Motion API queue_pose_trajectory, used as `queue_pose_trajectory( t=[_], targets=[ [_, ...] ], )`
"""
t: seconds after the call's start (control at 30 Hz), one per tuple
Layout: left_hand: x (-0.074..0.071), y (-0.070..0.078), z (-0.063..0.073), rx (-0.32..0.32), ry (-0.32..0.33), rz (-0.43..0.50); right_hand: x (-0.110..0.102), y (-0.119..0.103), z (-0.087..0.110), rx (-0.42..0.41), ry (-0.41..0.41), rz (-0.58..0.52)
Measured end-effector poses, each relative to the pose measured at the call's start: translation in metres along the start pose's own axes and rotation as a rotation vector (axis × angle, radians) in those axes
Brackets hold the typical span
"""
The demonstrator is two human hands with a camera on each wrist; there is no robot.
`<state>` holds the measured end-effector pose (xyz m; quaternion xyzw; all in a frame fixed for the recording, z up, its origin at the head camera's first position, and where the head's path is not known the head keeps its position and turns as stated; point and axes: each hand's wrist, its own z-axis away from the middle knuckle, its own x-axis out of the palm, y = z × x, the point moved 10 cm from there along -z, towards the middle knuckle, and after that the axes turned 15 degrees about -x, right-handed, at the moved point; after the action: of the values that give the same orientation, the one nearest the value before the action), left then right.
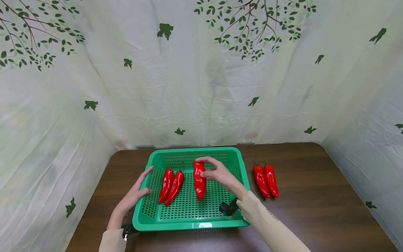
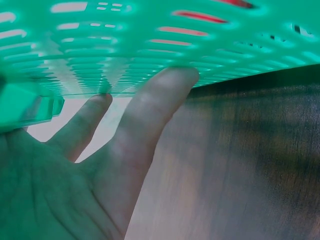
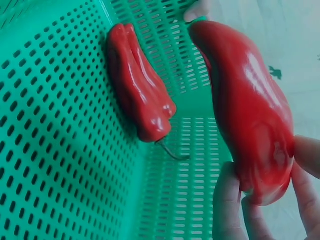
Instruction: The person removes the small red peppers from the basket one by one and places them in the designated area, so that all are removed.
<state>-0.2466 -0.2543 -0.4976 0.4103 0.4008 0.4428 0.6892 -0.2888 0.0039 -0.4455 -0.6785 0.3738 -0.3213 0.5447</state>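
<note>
My right hand [image 1: 215, 171] holds a glossy red pepper [image 1: 199, 185] over the middle of the green basket [image 1: 192, 226]. In the right wrist view, fingers and thumb pinch this pepper [image 3: 250, 110] at its stem end, with its tip pointing up and away. Two more red peppers [image 1: 165, 185] [image 1: 175, 189] lie side by side in the basket's left half. My left hand [image 1: 133, 196] rests against the basket's left side, fingers extended. In the left wrist view the thumb [image 2: 165, 95] touches the slotted wall [image 2: 120, 55], and another finger reaches along it.
Two red peppers [image 1: 260, 181] [image 1: 271, 180] lie next to each other on the brown wooden table [image 1: 315, 210], right of the basket. A white curtain [image 1: 201, 87] with leaf prints hangs behind the table and along both sides. A black wrist camera [image 1: 228, 207] overlaps the basket's right part.
</note>
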Motion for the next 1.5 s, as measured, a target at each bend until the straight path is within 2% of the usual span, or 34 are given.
queue_pose_trajectory(
  t=[0.5,0.8,1.17,1.5],
  targets=[
    [0.002,-0.002,0.000,-0.007,-0.015,0.014,-0.028,-0.013,0.015,0.000,0.020,0.020],
    [0.001,-0.002,0.000,-0.022,-0.004,0.007,-0.045,-0.010,0.027,0.011,0.023,0.018],
    [0.000,-0.001,0.001,-0.026,-0.002,0.001,-0.071,-0.010,0.042,0.044,0.070,0.050],
    [0.000,-0.001,0.001,-0.024,-0.004,0.003,-0.080,-0.017,0.049,0.040,0.046,0.046]
  ],
)
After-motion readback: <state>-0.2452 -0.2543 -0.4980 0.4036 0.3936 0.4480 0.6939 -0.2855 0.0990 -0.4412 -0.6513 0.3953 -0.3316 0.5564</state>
